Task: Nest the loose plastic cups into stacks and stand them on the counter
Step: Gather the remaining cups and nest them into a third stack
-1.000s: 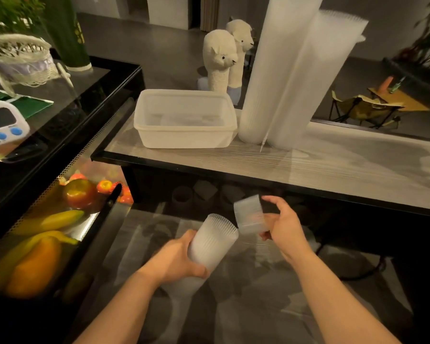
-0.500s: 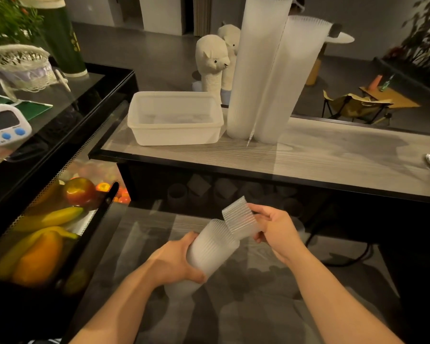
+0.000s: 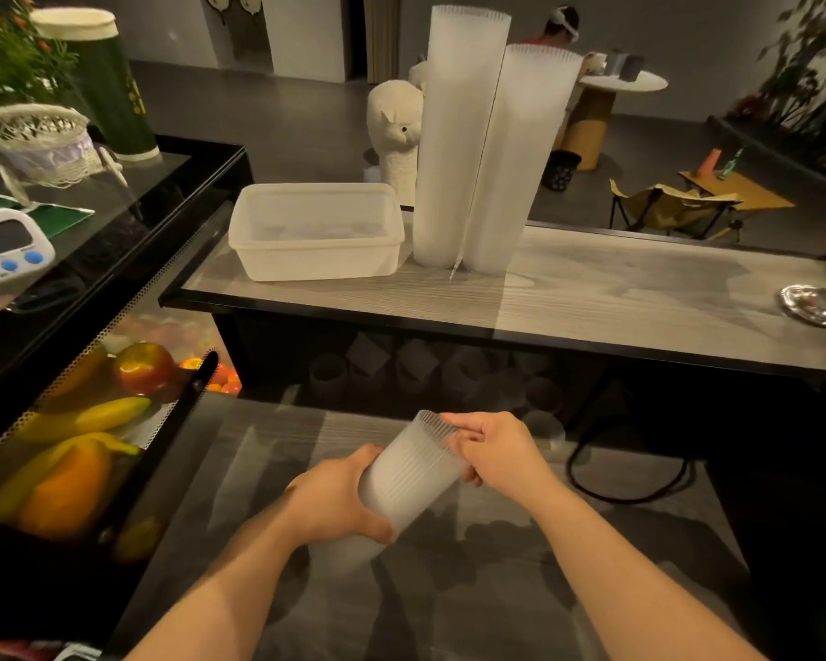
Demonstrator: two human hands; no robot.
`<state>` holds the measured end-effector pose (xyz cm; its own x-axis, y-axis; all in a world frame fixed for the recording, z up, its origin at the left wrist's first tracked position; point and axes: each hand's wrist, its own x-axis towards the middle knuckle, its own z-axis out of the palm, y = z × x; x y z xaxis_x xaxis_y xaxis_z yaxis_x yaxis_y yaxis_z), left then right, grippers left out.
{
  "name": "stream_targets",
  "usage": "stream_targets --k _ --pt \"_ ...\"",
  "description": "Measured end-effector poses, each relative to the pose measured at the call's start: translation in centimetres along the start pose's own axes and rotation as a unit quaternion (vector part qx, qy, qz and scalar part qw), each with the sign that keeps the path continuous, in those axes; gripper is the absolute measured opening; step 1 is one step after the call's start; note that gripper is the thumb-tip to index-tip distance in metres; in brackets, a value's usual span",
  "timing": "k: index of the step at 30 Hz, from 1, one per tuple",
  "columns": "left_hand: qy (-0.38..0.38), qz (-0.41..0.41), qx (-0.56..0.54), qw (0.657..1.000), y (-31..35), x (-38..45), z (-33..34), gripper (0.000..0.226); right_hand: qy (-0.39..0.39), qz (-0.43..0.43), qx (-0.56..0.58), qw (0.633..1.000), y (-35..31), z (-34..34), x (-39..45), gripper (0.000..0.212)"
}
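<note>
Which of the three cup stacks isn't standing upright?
The short stack held tilted in both hands; the two tall stacks stand upright on the counter.

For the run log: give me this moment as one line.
left hand: grips short cup stack | right hand: fingers at its rim | two tall stacks: upright on counter
</note>
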<state>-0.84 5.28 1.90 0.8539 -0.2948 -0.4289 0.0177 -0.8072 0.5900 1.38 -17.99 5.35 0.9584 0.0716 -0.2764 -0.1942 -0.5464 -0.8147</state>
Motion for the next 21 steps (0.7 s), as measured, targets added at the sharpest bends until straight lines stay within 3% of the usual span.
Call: stream_targets --k 6,10,13,15,17,21 --pt "0.016 0.005 0.02 1.0 1.6 0.7 0.6 0.087 0.01 -0.051 -0.063 0.997 1.7 -0.5 -0.3 0.036" --pt "0.025 0.0 0.008 1.0 2.5 1.4 1.0 0.093 -0.024 -0.058 -0.024 0.998 3.1 -1.6 0.5 0.041" --pt "0.038 -0.002 -0.011 0.999 3.0 1.9 1.3 0.096 0.026 -0.008 0.007 1.0 5.6 -2.2 2.9 0.048" --pt "0.044 -0.007 -0.02 0.999 3.3 2.1 1.3 0.096 0.05 0.08 -0.068 0.993 7.9 -3.0 5.1 0.051" --pt "0.05 -0.014 -0.025 0.998 3.4 2.2 1.2 0.097 0.025 0.154 -0.159 0.975 10.5 -4.0 6.6 0.055" --pt "0.07 -0.032 -0.027 0.997 3.5 2.3 0.8 0.096 -0.027 0.137 -0.249 0.958 13.2 -4.7 7.4 0.067"
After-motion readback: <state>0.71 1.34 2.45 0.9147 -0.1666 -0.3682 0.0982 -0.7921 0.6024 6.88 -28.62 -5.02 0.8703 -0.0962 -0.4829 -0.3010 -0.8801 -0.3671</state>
